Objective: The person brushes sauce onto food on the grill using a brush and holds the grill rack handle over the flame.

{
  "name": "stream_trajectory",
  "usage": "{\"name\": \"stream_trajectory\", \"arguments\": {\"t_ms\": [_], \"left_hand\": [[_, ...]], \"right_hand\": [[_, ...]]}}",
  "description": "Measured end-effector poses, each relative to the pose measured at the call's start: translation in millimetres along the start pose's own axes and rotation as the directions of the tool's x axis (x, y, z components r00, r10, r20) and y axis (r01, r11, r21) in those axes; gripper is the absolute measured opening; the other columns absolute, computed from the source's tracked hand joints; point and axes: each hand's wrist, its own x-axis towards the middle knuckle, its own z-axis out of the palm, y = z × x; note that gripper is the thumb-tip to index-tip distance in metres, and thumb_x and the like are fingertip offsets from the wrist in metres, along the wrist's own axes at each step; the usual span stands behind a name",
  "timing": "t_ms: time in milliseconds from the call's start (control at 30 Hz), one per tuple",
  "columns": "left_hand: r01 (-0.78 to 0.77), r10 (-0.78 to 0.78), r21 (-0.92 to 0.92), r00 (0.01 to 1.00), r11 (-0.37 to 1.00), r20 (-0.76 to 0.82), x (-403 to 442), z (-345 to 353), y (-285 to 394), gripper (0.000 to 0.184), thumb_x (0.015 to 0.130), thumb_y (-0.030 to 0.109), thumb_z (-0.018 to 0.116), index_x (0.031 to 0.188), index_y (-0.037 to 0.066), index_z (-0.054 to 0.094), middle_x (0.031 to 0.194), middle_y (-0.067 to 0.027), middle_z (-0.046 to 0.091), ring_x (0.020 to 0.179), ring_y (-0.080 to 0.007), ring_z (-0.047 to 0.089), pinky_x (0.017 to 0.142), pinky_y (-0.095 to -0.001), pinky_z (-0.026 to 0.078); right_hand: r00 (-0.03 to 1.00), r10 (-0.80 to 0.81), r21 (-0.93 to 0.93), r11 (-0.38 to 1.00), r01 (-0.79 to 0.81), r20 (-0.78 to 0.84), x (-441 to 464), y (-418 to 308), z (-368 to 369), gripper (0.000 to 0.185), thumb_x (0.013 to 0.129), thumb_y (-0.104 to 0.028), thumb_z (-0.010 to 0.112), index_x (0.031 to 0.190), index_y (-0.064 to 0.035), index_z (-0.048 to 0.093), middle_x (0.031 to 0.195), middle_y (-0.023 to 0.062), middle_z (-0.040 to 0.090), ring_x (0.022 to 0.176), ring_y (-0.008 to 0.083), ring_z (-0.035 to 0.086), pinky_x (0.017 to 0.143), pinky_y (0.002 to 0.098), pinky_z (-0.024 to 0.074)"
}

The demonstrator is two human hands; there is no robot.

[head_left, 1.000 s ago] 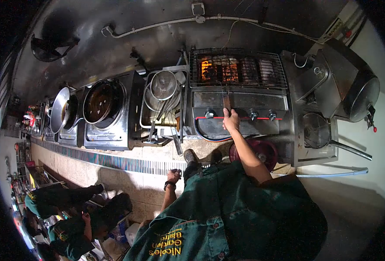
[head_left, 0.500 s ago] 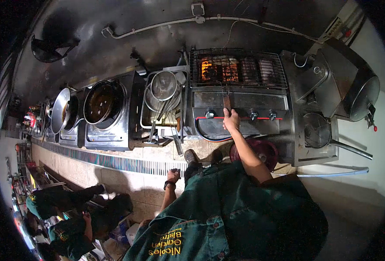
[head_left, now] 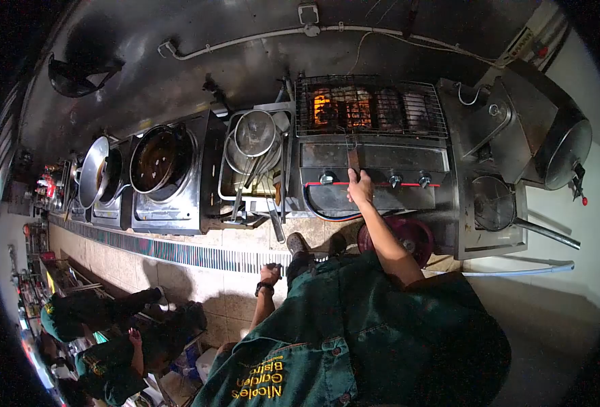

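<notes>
Wire basket (head_left: 371,130), handle (head_left: 353,159) in right hand (head_left: 360,188)

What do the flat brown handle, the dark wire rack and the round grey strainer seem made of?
Flat brown handle in the right hand: perhaps wood, matt brown, though rusted metal is possible.
Dark wire rack: metal, dull and darkened, thin straight crossing bars.
Round grey strainer: probably steel, rim shiny.
</notes>
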Motion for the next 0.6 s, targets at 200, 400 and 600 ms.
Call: {"name": "stream_trajectory", "arguments": {"t_ms": [200, 400, 600], "left_hand": [[0.048, -0.045, 0.104, 0.999, 0.993, -0.024, -16.0, 0.3, 27.7, 0.026, 0.08, 0.022, 0.054, 0.068, 0.0, 0.06, 0.055, -0.005, 0.056, 0.046, -0.0138, 0.055, 0.041, -0.026, 0.042], [0.02, -0.02, -0.003, 0.999, 1.0, -0.024, -11.7, 1.7, 14.3, 0.027, 0.081, 0.023, 0.054, 0.068, 0.0, 0.06, 0.054, -0.0042, 0.055, 0.045, -0.0148, 0.056, 0.04, -0.0262, 0.042], [0.022, -0.021, -0.037, 1.0, 0.999, 0.009, -7.4, 0.4, 7.7, 0.03, 0.081, 0.026, 0.054, 0.068, 0.0, 0.058, 0.055, -0.0045, 0.054, 0.045, -0.0154, 0.056, 0.039, -0.0267, 0.042]], "right_hand": [[1.0, -0.003, -0.011, 1.0, 0.003, 0.003, 1.7, 2.8, 0.6, 0.032, 0.084, -0.037, 0.05, 0.088, -0.0059, 0.044, 0.049, 0.0047, 0.046, 0.033, 0.0145, 0.045, 0.028, 0.0269, 0.0366], [1.0, 0.002, -0.005, 1.0, -0.002, -0.001, 4.6, 6.1, 2.0, 0.032, 0.084, -0.037, 0.05, 0.087, -0.0063, 0.043, 0.048, 0.0046, 0.045, 0.033, 0.0144, 0.045, 0.028, 0.0268, 0.0359], [1.0, -0.018, 0.01, 1.0, 0.018, 0.013, 3.0, 4.0, 1.1, 0.031, 0.084, -0.036, 0.05, 0.086, -0.0059, 0.043, 0.048, 0.0052, 0.045, 0.033, 0.0147, 0.045, 0.028, 0.0272, 0.0359]]}}
